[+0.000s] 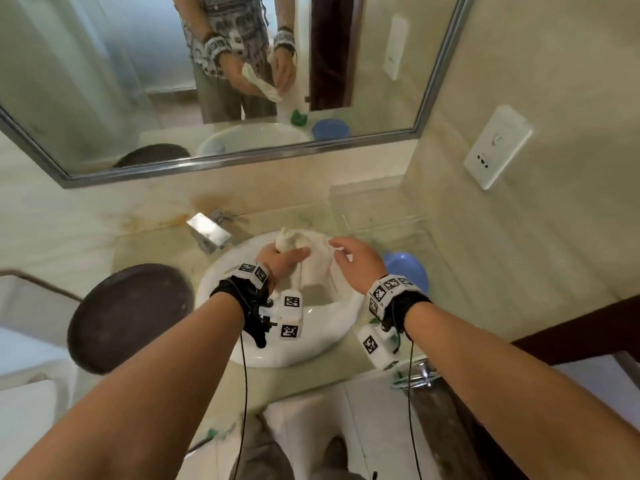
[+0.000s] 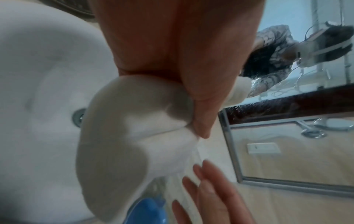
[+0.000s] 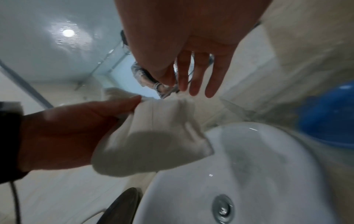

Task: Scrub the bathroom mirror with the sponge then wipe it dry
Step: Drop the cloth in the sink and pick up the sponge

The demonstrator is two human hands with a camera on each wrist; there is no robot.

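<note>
Both forearms reach forward, each wrist wrapped in a black strap with a marker-printed band. The left hand [image 1: 280, 259] is curled, thumb [image 3: 122, 104] pressed against the fingers to pinch a white cloth [image 3: 153, 139] that hangs below them. The right hand [image 1: 353, 259] is held just beside it, fingers [image 3: 195, 75] straight and slightly spread, their tips close above the cloth's upper edge, gripping nothing.

No words, brand names or numbers can be read in any view. Only black-and-white square code patterns are seen, printed on the white wristband blocks [image 1: 258, 271] behind the left hand [image 1: 280, 259] and on the blocks [image 1: 391, 289] behind the right hand [image 1: 353, 259]; they carry no legible characters.
</note>
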